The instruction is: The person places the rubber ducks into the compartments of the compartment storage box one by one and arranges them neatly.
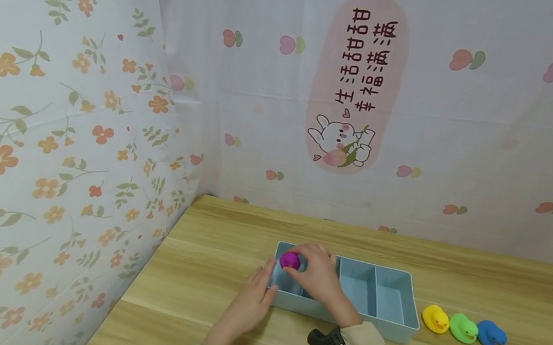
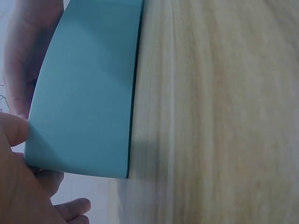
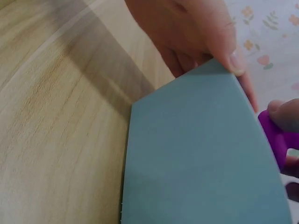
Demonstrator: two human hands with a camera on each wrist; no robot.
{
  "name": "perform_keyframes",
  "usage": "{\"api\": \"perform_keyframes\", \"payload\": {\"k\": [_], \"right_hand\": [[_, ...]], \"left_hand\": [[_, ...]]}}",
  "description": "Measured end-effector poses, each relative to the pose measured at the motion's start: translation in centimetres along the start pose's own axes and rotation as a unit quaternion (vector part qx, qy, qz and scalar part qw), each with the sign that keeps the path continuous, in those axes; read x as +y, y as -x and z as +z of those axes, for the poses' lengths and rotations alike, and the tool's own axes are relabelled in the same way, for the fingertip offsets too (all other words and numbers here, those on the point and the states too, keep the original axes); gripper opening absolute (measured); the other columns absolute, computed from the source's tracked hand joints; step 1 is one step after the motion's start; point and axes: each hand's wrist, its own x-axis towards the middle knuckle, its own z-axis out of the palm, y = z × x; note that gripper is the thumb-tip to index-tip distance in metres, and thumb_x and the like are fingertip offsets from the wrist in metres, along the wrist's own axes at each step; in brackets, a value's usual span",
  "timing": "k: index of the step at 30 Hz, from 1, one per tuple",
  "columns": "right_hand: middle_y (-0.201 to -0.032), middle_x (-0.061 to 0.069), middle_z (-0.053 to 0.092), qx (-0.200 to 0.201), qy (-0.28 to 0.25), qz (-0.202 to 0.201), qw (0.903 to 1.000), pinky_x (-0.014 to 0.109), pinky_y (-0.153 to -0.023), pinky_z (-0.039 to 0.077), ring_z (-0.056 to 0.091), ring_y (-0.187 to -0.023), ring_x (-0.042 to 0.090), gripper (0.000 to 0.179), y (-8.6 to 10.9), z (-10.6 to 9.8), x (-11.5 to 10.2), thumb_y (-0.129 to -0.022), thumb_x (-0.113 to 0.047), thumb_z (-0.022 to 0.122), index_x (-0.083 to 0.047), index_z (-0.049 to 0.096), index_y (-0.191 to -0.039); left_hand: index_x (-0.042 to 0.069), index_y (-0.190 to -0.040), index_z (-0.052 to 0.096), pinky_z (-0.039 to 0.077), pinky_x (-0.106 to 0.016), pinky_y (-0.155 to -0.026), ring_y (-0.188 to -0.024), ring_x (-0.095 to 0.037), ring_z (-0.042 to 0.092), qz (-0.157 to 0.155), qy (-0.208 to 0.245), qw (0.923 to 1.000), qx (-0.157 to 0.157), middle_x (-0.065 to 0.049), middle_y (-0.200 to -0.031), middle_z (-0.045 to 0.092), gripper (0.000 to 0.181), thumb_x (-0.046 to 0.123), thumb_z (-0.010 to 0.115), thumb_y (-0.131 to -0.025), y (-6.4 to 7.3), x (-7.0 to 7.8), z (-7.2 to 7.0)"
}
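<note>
- Head view: blue tray (image 1: pixel 309 308), four compartments, long axis left to right; second compartment largely hidden by right hand (image 1: pixel 320 272); wrist views cut it off.
- Right hand: thumb and fingers pinch purple toy (image 1: pixel 289 259).
- Left hand (image 1: pixel 250 297): fingers extended along tray's left end.
- Purple toy: at leftmost compartment, partly covered; facing and long axis unclear.

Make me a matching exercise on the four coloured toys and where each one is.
Column one:
1. Purple toy
2. Yellow duck
3. Green duck
4. Blue duck

Column two:
A. Middle of the duck row
B. Row end farthest from the tray
C. Pinched by the right hand
D. Row end nearest the tray

Pairs: 1-C, 2-D, 3-A, 4-B
</note>
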Motion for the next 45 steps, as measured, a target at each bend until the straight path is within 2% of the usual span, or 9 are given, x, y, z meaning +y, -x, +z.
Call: {"api": "perform_keyframes", "payload": {"k": [3,6,14,25,33,45], "right_hand": [[-0.104,-0.001,0.070,-0.016,0.022,0.031,0.9992,0.044,-0.076,0.028,0.050,-0.100,0.022,0.030,0.1,0.2,0.1,-0.068,-0.027,0.086,-0.021,0.071,-0.094],[-0.105,-0.002,0.070,-0.033,0.043,0.045,0.9975,0.041,-0.071,0.025,0.047,-0.096,0.019,0.032,0.1,0.5,0.3,-0.067,-0.028,0.087,-0.022,0.071,-0.094],[-0.093,-0.007,0.071,-0.070,0.096,0.039,0.9922,0.038,-0.068,0.024,0.040,-0.081,0.016,0.031,-0.2,0.5,-0.2,-0.063,-0.027,0.088,-0.025,0.070,-0.088],[-0.084,-0.002,0.068,-0.110,0.176,0.053,0.9767,0.038,-0.063,0.025,0.042,-0.080,0.021,0.028,-0.5,1.6,-0.5,-0.064,-0.023,0.087,-0.022,0.066,-0.081],[-0.086,0.001,0.068,-0.136,0.208,0.064,0.9666,0.043,-0.067,0.029,0.043,-0.086,0.024,0.031,-0.9,1.9,-1.0,-0.064,-0.025,0.088,-0.020,0.065,-0.084],[-0.088,0.004,0.068,-0.139,0.213,0.055,0.9654,0.044,-0.068,0.030,0.044,-0.089,0.026,0.031,-0.9,2.0,-1.3,-0.065,-0.026,0.086,-0.018,0.067,-0.087]], "left_hand": [[0.005,-0.153,0.016,0.027,-0.060,-0.111,-0.141,-0.043,0.023,-0.003,0.001,1.0000,-0.004,-0.014,-0.157,0.023,0.057,0.023,0.038,-0.103,0.0,0.1,0.0],[0.007,-0.153,0.015,0.027,-0.058,-0.112,-0.142,-0.042,0.023,-0.009,0.000,0.9999,-0.010,-0.013,-0.158,0.022,0.057,0.024,0.038,-0.103,0.0,0.1,-0.1],[0.005,-0.153,0.016,0.026,-0.059,-0.112,-0.141,-0.044,0.023,-0.005,0.006,1.0000,-0.001,-0.013,-0.158,0.022,0.057,0.021,0.038,-0.103,-0.1,0.0,-0.1],[0.005,-0.153,0.018,0.026,-0.059,-0.112,-0.141,-0.044,0.023,-0.003,0.004,1.0000,-0.003,-0.013,-0.157,0.024,0.056,0.021,0.039,-0.103,-0.2,0.3,-0.1],[0.005,-0.153,0.017,0.026,-0.058,-0.113,-0.141,-0.044,0.024,-0.005,0.003,1.0000,-0.002,-0.014,-0.157,0.023,0.056,0.022,0.038,-0.103,-0.1,0.2,-0.1],[0.005,-0.153,0.016,0.024,-0.059,-0.113,-0.141,-0.044,0.023,-0.001,0.012,0.9999,0.000,-0.014,-0.158,0.022,0.056,0.020,0.037,-0.103,0.0,0.1,0.0]]}}
